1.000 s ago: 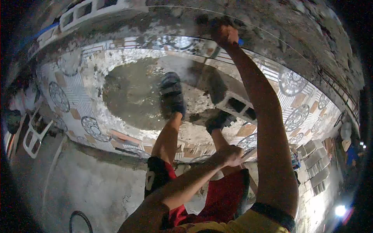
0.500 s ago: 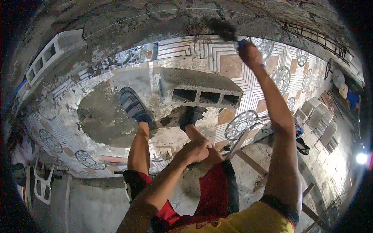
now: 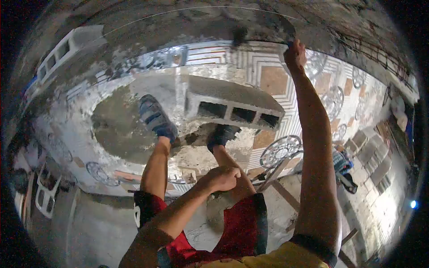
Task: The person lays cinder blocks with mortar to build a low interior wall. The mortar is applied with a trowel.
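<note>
White-and-brown patterned floor (image 3: 273, 81), rough grey masonry (image 3: 187, 23) at twelve o'clock.
Our right hand (image 3: 296, 56) clenches a dark-bladed trowel (image 3: 288, 29), long axis toward eleven; our left hand (image 3: 223, 179) is balled.

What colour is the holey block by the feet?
The hollow concrete block is grey; it shows best in the head view.

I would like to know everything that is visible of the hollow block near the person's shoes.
The hollow block is grey and rough, and looks like concrete. It lies lengthwise across the view on the floor, broad face up, with three dark openings showing on the side toward the person. It appears unbroken. The right shoe is close to its near edge; whether they touch is unclear. Neither the left hand nor the right hand touches it.
</note>
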Tool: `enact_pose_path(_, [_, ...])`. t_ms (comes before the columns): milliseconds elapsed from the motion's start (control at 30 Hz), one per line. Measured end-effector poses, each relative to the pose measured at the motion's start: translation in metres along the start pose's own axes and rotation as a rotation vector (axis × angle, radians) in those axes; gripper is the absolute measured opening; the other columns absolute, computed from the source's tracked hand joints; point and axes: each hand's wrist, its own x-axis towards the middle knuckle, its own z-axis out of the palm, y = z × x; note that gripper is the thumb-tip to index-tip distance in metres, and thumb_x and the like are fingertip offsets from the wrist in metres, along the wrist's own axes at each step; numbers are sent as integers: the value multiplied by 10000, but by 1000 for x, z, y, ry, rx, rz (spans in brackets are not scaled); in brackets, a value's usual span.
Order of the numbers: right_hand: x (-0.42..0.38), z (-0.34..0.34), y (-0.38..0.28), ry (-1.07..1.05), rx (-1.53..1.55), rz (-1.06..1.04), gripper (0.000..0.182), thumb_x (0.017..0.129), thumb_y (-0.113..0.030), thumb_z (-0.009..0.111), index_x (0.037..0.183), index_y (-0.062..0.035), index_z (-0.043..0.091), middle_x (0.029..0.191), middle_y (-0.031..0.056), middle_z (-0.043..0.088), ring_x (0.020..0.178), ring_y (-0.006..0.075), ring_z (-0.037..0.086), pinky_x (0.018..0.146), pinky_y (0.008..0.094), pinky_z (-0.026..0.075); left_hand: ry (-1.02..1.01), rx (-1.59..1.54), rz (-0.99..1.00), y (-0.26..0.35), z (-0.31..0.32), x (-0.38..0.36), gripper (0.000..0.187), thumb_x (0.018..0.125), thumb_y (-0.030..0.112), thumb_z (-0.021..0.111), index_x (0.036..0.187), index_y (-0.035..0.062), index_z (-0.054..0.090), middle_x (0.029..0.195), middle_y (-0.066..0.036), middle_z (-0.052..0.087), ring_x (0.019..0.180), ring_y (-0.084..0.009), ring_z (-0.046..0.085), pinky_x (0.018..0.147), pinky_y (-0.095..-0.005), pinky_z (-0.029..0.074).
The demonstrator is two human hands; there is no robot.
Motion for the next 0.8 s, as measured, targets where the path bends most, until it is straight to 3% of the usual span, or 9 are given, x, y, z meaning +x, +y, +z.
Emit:
enact_pose_path(200, [-25,-30,-55,-31,-11,14,199,769,-198,546,946,-110,528,830,84,573,727,236,544,622,388,450,1,41,-71,-11,12,6,183,744,132,514,914,86,562,801,-182,613,724,-349,610,627,-419,478])
enact_pose_path(267, [-43,-19,-72,29,-66,-655,261,782,-268,579,972,-97,525,846,70,578,716,196,550,628,350,463,-27,84,-155,-5,13,10,183,706,141,522,866,72,576,782,-177,599,701,-343,596,602,-418,459])
enact_pose_path(367, [-82,-50,-182,-545,264,-684,223,852,-292,547,924,-81,553,818,55,580,749,167,551,664,341,464,-202,130,-29,16,-9,6,266,730,152,501,861,-35,637,914,-230,635,874,-352,625,737,-416,486])
enact_pose_path(400, [-87,-40,-231,-597,274,-782,228,876,-299,536,909,-75,562,809,51,580,760,158,551,676,338,464,6,14,82,-30,48,16,184,712,224,539,813,78,586,708,-142,552,610,-277,488,582,-440,409])
enact_pose_path(467, [-96,-22,-326,-438,391,-997,279,854,-300,515,896,-46,622,847,164,610,792,345,584,655,438,483,-57,75,-66,-7,20,8,210,720,188,534,815,19,613,786,-169,601,706,-295,562,662,-408,443])
enact_pose_path(600, [-97,-28,-454,-903,821,-228,487,781,-513,564,863,-35,614,712,161,625,619,310,611,607,419,497,-27,241,-28,-16,-9,3,247,746,183,529,789,-34,639,800,-182,650,738,-294,632,707,-378,477])
enact_pose_path(667, [-92,46,-446,-566,607,-649,475,781,-513,565,870,-49,614,712,144,617,604,271,602,588,413,491,40,258,200,-22,-25,-8,279,781,213,498,790,-31,632,807,-191,645,730,-297,628,679,-384,484])
enact_pose_path(733, [-92,49,-423,-684,963,-316,397,824,-414,562,932,-36,613,726,130,606,684,251,594,656,383,470,76,226,379,-23,-22,-12,308,811,233,466,801,-30,627,834,-205,640,744,-308,626,663,-390,490])
enact_pose_path(800, [-87,43,-385,-716,1152,-53,359,841,-383,559,959,-47,608,728,105,593,687,218,579,639,352,452,-62,21,-4,-16,-12,4,289,801,202,465,868,-39,609,900,-217,635,819,-334,627,708,-403,496])
